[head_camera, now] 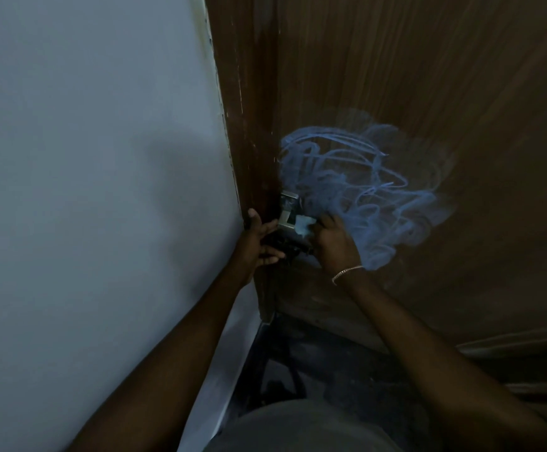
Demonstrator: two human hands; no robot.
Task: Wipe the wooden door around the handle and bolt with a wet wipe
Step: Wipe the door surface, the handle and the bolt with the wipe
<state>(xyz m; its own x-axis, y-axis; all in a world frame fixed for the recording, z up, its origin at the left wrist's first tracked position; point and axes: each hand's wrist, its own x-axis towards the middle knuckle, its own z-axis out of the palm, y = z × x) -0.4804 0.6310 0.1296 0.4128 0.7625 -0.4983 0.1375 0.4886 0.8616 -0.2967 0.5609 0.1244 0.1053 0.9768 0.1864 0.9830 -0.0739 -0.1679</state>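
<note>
The brown wooden door (pixel 428 76) fills the right of the view, with pale blue scribbles (pixel 357 177) across its middle. A small metal bolt plate (pixel 288 208) sits at the door's left edge by the frame. My right hand (pixel 334 243) grips a crumpled pale wet wipe (pixel 303 225) and presses it against the door just beside the bolt. My left hand (pixel 260 239) rests on the dark frame and a dark handle (pixel 287 247) below the bolt, fingers loosely spread. The handle is mostly hidden by both hands.
A pale grey wall (pixel 86 190) takes up the left side. The dark door frame (pixel 246 109) runs between the wall and the door. Dark floor (pixel 331 370) lies below, and the room is dim.
</note>
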